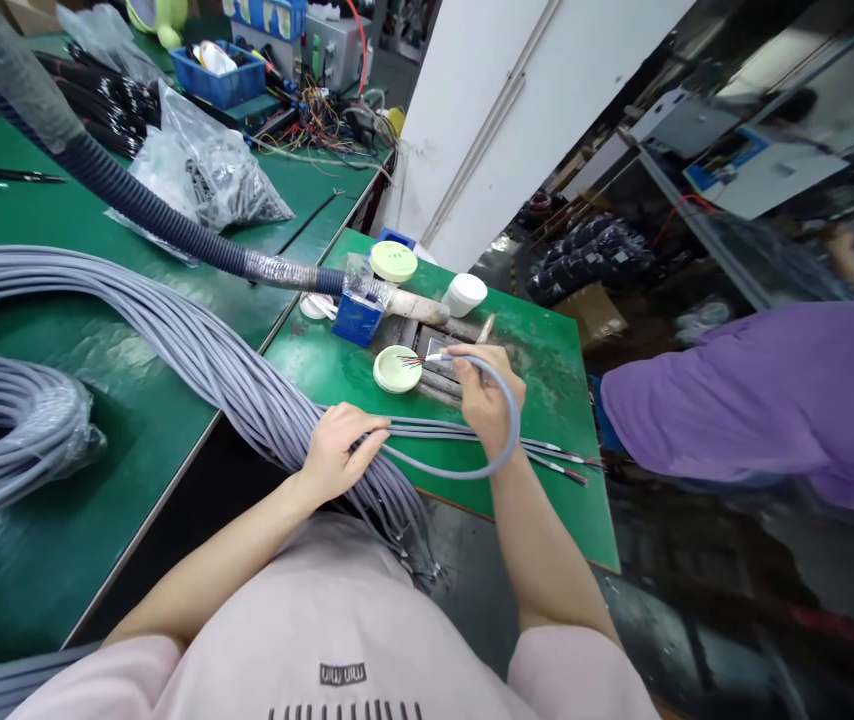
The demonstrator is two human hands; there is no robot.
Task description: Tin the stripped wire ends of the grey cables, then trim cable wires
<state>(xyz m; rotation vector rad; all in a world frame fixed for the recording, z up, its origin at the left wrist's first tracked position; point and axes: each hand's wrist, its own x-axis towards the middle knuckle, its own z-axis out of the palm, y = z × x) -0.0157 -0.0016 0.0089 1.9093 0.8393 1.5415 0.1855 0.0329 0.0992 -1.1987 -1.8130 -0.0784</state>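
Between the fingers of my right hand [488, 395] is the end of a grey cable [506, 440], bent round in a loop. Its thin stripped wires [413, 360] point left, over a shallow pale-yellow dish [397, 372]; whether they touch its contents I cannot tell. My left hand [341, 448] rests on the bundle of grey cables [258, 395], fingers closed around some of the strands. Several other cable ends [566, 470] with bared coloured wires lie on the green board to the right of my right hand.
A ribbed hose [149, 210] reaches across to a blue block [358, 315] on the board [547, 350]. White and yellow lidded tubs [466, 293] stand behind. Coiled cable [14, 430] and plastic bags [209, 170] lie on the left table. A person in purple [757, 390] is at right.
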